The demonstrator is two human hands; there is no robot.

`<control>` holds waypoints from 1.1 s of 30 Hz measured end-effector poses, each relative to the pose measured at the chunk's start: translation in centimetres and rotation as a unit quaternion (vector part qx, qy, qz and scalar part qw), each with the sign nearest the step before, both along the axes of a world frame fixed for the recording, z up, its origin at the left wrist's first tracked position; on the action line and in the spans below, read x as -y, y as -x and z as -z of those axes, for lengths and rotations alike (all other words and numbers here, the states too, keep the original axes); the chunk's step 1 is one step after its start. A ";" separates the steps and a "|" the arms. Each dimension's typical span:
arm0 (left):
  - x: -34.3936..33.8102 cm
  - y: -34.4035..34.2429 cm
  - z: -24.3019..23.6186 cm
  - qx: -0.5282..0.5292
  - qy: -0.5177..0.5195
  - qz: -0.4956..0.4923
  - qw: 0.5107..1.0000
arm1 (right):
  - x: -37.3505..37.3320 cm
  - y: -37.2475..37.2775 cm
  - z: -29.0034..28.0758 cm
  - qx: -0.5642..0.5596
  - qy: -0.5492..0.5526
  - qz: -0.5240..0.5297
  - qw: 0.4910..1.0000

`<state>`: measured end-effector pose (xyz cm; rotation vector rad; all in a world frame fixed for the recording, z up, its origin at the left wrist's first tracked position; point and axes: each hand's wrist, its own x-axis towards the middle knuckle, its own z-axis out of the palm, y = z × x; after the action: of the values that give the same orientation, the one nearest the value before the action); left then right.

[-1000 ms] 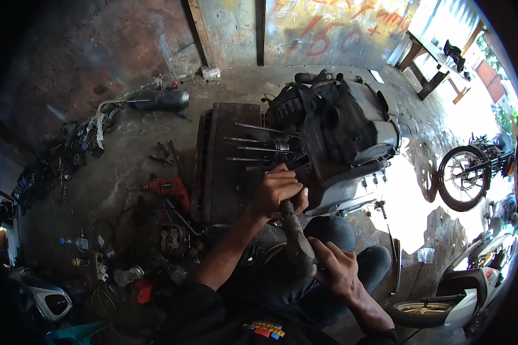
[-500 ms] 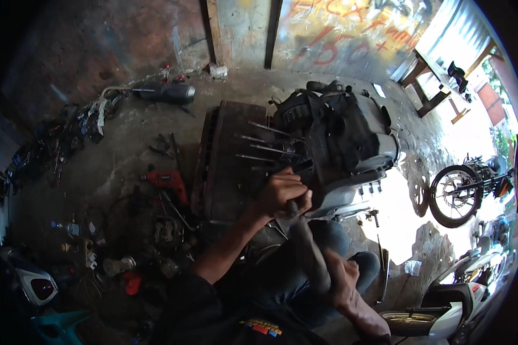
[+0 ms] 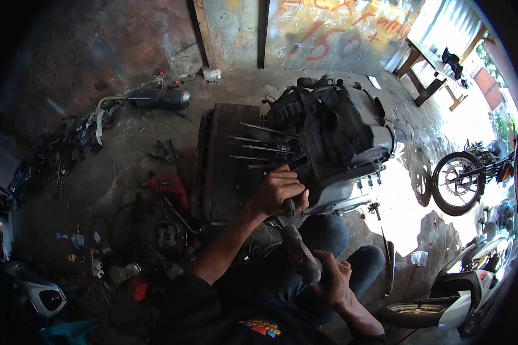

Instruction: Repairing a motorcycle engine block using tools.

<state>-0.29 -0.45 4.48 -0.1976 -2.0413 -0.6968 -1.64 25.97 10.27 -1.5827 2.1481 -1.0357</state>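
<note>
My left hand (image 3: 278, 194) is closed round a dark rod-like tool (image 3: 289, 207), its butt end showing below the fist. Its far end points at the engine (image 3: 351, 129), where several long bare studs (image 3: 259, 147) stick out to the left; the fist hides most of the tool. My right hand (image 3: 332, 277) grips a hammer (image 3: 299, 251) by a handle that the fingers mostly cover. The hammer's thick head is above my lap, a short gap below the tool's butt. Beside the engine on the left is a dark, flat-topped box (image 3: 231, 129).
A red power drill (image 3: 168, 185) and pliers (image 3: 166, 150) lie left of the box. An exhaust muffler (image 3: 161, 99) rests near the wall. Loose parts and a bottle (image 3: 77, 238) litter the lower left. Motorcycles (image 3: 457, 183) stand at right, near a wooden bench (image 3: 429, 57).
The hammer head has moved back from the tool's butt, opening a gap, and my right hand has shifted slightly left. My left hand keeps its grip by the engine.
</note>
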 end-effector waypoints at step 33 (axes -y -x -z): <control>0.5 -0.8 0.4 -0.018 -0.073 0.058 0.995 | 0.5 -0.1 -5.6 -0.232 0.142 -0.107 0.956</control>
<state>0.46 -0.97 4.07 -0.2431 -1.9473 -0.9057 -1.54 25.44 15.87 -2.3353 2.0978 -1.0138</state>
